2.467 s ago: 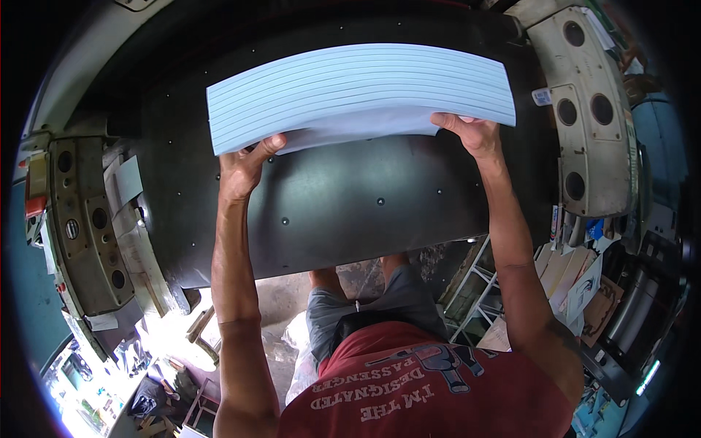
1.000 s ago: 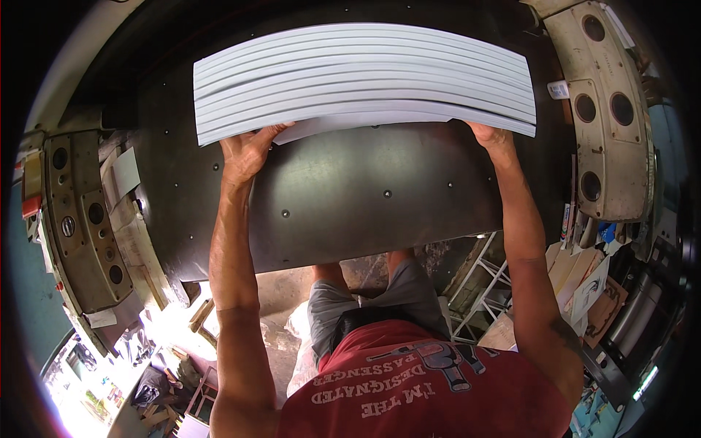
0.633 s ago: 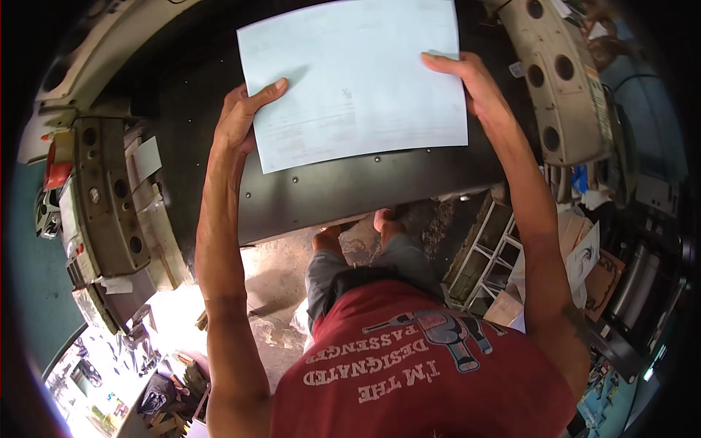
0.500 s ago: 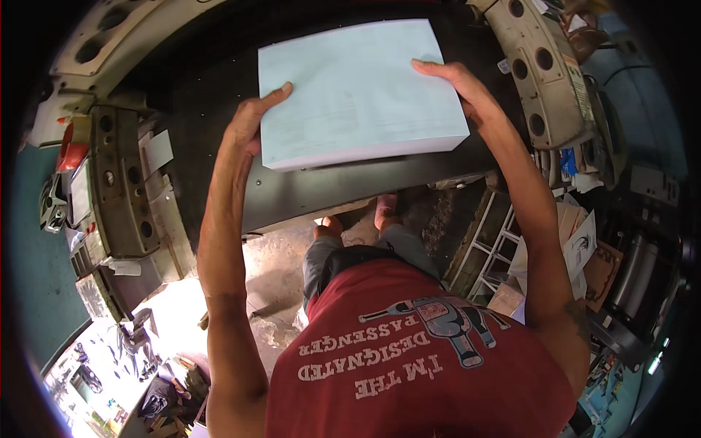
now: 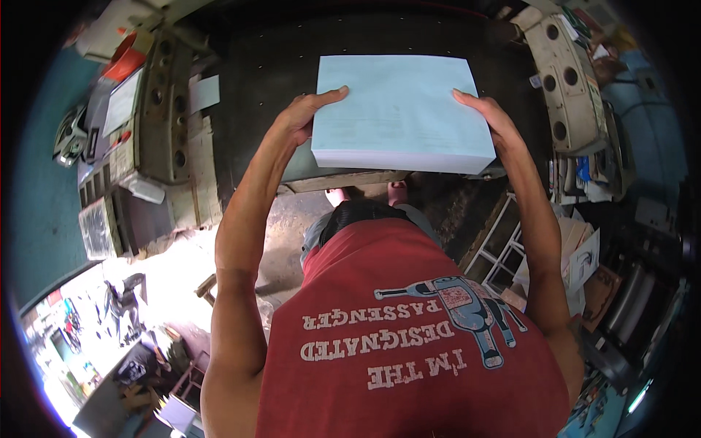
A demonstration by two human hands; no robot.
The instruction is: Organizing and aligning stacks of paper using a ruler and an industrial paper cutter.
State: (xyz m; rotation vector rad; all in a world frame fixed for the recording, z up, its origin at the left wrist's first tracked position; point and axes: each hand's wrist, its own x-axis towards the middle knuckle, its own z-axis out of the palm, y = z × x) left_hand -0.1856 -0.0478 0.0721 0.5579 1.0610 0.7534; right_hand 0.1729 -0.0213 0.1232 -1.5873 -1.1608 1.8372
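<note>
Between my two hands is a thick stack of pale paper (image 5: 401, 113), its top sheet bluish white with faint marks and its near side showing many layered edges. My left hand (image 5: 307, 113) grips the stack's left side, the thumb lying on top and the fingers out of sight beneath or behind it. On the right side my right hand (image 5: 493, 117) has the same hold, thumb over the top sheet. Under and beyond the stack spreads a dark flat machine table (image 5: 248, 73); whether the stack touches it I cannot tell.
Beige machine housings with round holes flank the table on the left (image 5: 168, 109) and right (image 5: 562, 80). An orange container (image 5: 125, 57) sits at the far left. A white metal rack (image 5: 496, 241) and loose papers and cardboard (image 5: 577, 252) stand right of my legs.
The stack has come nearer to my body, with both hands still on it, and now covers part of the table's front edge. My view has also shifted, moving the surroundings within the picture.
</note>
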